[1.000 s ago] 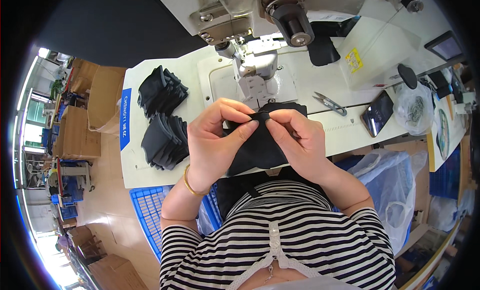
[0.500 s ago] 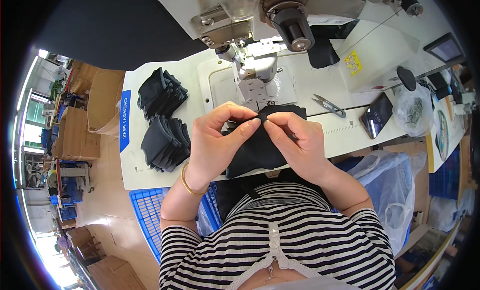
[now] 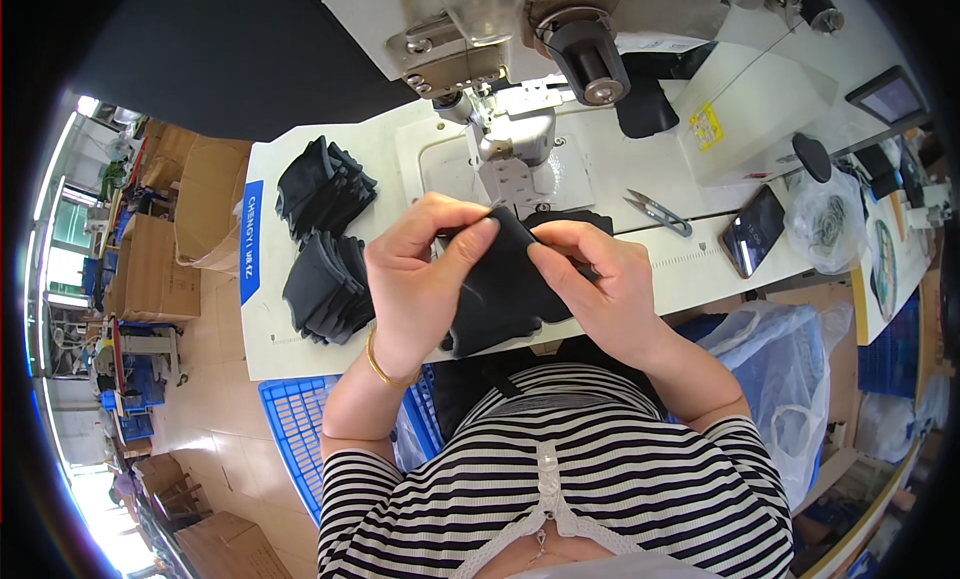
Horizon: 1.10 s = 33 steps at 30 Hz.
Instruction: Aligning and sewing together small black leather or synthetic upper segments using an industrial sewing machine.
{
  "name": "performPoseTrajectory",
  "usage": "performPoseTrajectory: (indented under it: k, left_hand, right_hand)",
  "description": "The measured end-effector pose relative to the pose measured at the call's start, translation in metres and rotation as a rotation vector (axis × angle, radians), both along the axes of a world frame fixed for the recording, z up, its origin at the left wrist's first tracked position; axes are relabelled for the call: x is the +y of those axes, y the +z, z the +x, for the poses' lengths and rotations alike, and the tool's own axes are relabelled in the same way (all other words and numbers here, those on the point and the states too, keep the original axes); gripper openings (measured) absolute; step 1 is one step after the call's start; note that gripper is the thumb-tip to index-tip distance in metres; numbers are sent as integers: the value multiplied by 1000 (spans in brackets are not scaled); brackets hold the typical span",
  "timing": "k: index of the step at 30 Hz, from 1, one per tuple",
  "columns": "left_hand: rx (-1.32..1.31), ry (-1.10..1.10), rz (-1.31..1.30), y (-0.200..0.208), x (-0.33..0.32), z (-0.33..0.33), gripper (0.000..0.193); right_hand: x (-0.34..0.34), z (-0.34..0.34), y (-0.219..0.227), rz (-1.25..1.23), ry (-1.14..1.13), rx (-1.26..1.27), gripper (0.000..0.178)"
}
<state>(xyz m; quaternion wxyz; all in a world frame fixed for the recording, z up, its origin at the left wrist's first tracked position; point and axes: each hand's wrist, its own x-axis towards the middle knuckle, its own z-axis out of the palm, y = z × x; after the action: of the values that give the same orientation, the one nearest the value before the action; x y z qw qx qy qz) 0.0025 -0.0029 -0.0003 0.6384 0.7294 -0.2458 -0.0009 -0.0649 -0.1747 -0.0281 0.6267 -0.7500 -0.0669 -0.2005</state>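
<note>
Between my hands, in front of the sewing machine (image 3: pixel 515 139), is a black fabric piece (image 3: pixel 505 294). My left hand (image 3: pixel 425 274) pinches its upper edge between thumb and forefinger. A little to the right, my right hand (image 3: pixel 600 284) grips the same edge, thumb and forefinger closed on it. The cloth hangs from the pinch points over the table's front edge. Part of another black piece (image 3: pixel 575 219) shows behind my right hand. Whether the two are joined cannot be made out.
Two stacks of black fabric pieces, a far one (image 3: pixel 322 187) and a near one (image 3: pixel 328 287), lie on the left. Thread snips (image 3: pixel 658 212), a phone (image 3: pixel 753 231) and a plastic bag (image 3: pixel 828 219) are on the right. A blue basket (image 3: pixel 295 419) stands below the table.
My left hand has moved slightly left and up, away from my right hand. The pinched edge of the black fabric is now stretched between them, showing more of its surface.
</note>
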Motion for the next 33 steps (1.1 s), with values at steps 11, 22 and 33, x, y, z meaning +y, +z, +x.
performPoseTrajectory:
  k: [11, 22, 33]
  left_hand:
    - [107, 58, -293, -7, 0, 7, 9]
    - [127, 69, -243, -11, -1, 27, 10]
    - [509, -114, -180, 13, -6, 80, 9]
  right_hand:
    - [-6, 1, 3, -99, -18, -32, 14]
    - [-6, 8, -1, -38, 20, 46, 16]
    - [-2, 30, 2, 327, 97, 171, 22]
